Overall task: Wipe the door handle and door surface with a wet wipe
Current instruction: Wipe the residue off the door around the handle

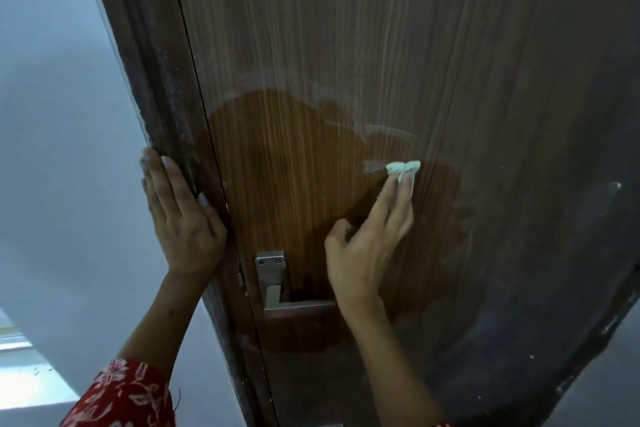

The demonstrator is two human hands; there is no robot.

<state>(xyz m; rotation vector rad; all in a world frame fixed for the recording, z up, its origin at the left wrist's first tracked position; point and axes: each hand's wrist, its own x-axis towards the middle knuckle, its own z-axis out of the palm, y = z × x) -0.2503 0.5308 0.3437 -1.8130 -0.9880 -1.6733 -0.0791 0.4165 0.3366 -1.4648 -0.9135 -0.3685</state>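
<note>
A brown wood-grain door (346, 45) fills the view, with a darker, damp patch around and above the metal lever handle (277, 288). My right hand (367, 246) presses a small crumpled white wet wipe (403, 168) against the door with its fingertips, above and right of the handle. My left hand (183, 218) lies flat with fingers spread on the dark door frame (152, 97), level with the damp patch and holding nothing. Pale streaks run down the dry upper part of the door.
A pale grey wall (52, 114) lies left of the frame. A strip of light floor (20, 371) shows at the lower left. The door's right side falls into dark shadow (571, 253).
</note>
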